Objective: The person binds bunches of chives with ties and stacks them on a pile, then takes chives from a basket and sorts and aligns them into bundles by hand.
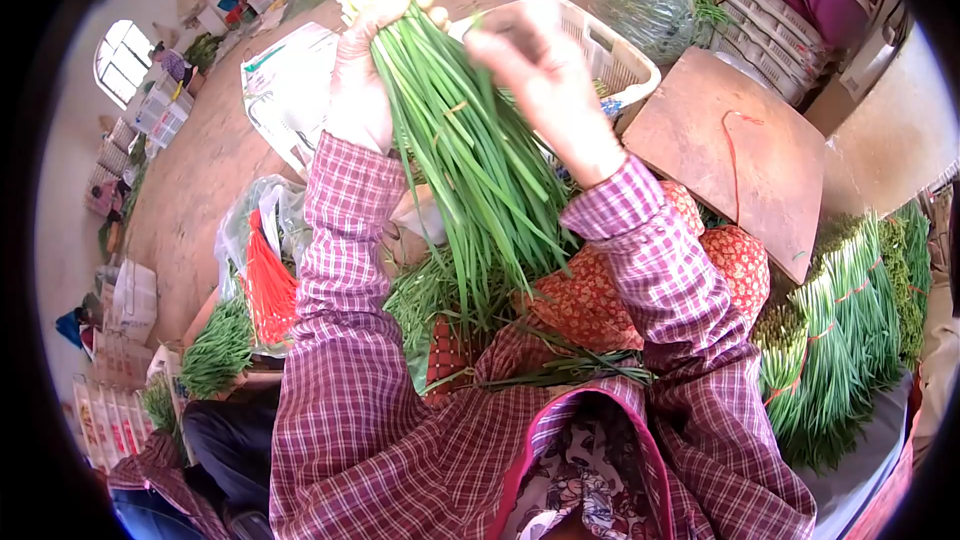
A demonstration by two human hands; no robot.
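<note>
My left hand [362, 60] is raised in front of me, its fingers wrapped round the pale stem ends of a bunch of garlic chives [460, 140]. The long green leaves hang down from it toward my lap. Just right of the bunch is my right hand [550, 85], its fingers smeared by motion; whether they pinch a leaf I cannot make out. Loose chive leaves [435, 290] lie over my lap, on a red patterned cloth [590, 300].
A wooden board [735, 140] with a red tie on it is at the right, above tied chive bundles [840, 340]. A white basket [610, 40] stands ahead. At the left are red ties [268, 285] and more chives [218, 348]. Other people sit farther off.
</note>
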